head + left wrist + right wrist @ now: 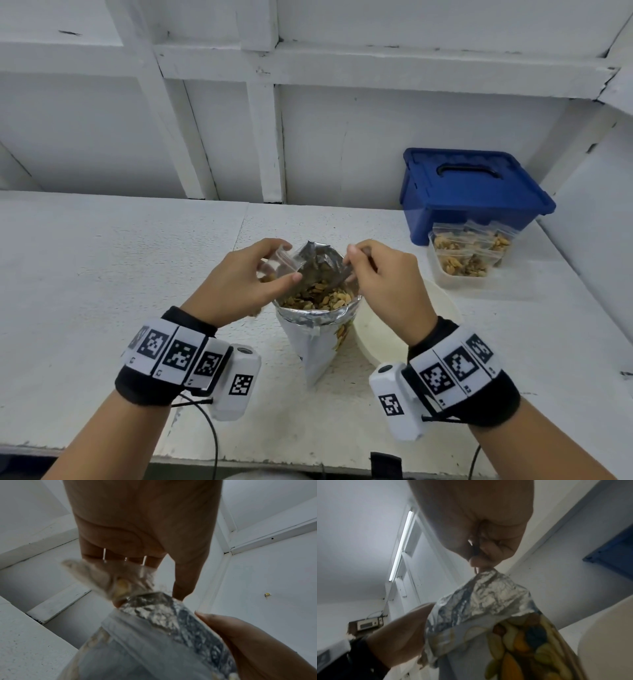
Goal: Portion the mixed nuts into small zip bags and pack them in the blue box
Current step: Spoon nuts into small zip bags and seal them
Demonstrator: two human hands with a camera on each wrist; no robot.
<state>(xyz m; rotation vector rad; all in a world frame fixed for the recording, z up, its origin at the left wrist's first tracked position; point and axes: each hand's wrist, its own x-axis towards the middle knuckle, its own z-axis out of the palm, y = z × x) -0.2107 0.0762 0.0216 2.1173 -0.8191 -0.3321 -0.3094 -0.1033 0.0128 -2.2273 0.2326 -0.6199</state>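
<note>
A foil bag of mixed nuts (317, 329) stands at the table's middle, its top rolled down and the nuts (318, 296) showing. My left hand (289, 262) pinches a small clear zip bag (274, 265) at the foil bag's left rim; a few nuts lie in it (122, 588). My right hand (352, 265) has curled fingers that pinch a thin dark handle (474, 547), seemingly a spoon, at the foil's right edge (488, 595). Its lower end is hidden inside the bag. The blue box (472, 192) stands at the back right with its lid on.
In front of the blue box sits a clear tub (455, 279) with several filled zip bags. A white bowl (387, 339) lies just right of the foil bag. A white wall closes off the back and right side.
</note>
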